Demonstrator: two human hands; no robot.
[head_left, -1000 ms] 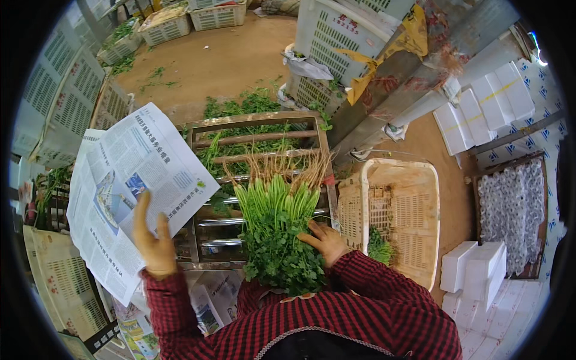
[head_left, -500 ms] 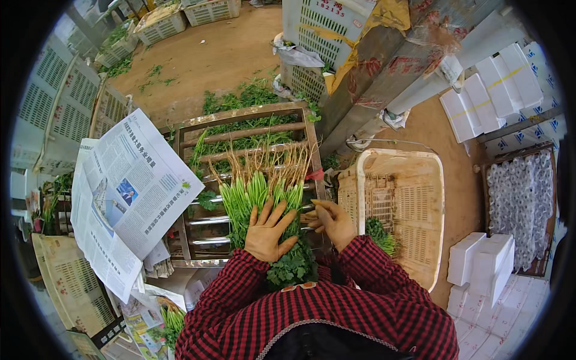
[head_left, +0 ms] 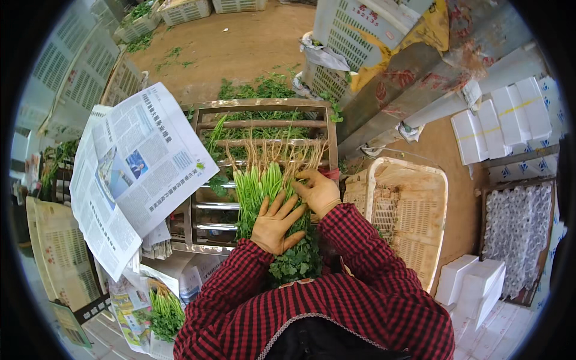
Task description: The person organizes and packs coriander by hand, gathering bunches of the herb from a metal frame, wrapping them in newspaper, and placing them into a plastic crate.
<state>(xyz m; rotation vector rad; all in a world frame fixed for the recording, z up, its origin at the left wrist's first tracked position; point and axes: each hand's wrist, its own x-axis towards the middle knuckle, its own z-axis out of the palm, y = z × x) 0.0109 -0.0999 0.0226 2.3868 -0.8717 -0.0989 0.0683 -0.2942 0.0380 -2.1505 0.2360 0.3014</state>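
Note:
A bunch of leafy greens with long brown roots point(head_left: 267, 189) lies across a metal-barred rack, roots pointing away and leaves toward me. The leaves look like coriander or celery. My left hand point(head_left: 275, 227) rests flat on the stems, fingers spread. At the bunch's right side, near the root end, my right hand point(head_left: 319, 192) has bent fingers closed around a few stems. The fingertips partly hide what they pinch. Below my left hand the dark leafy ends point(head_left: 295, 264) show against my checked jacket.
Newspaper sheets point(head_left: 141, 162) lie left of the rack point(head_left: 264, 103). A second bunch point(head_left: 165, 315) sits on paper at lower left. To the right stands a dirty, pale plastic crate point(head_left: 414, 240); farther right are white foam boxes point(head_left: 471, 285). A metal post point(head_left: 414, 90) rises beyond the rack.
My right hand has moved up and left from the rack's right edge onto the stems by the roots. My left hand stays on the bunch. The whole view has shifted slightly.

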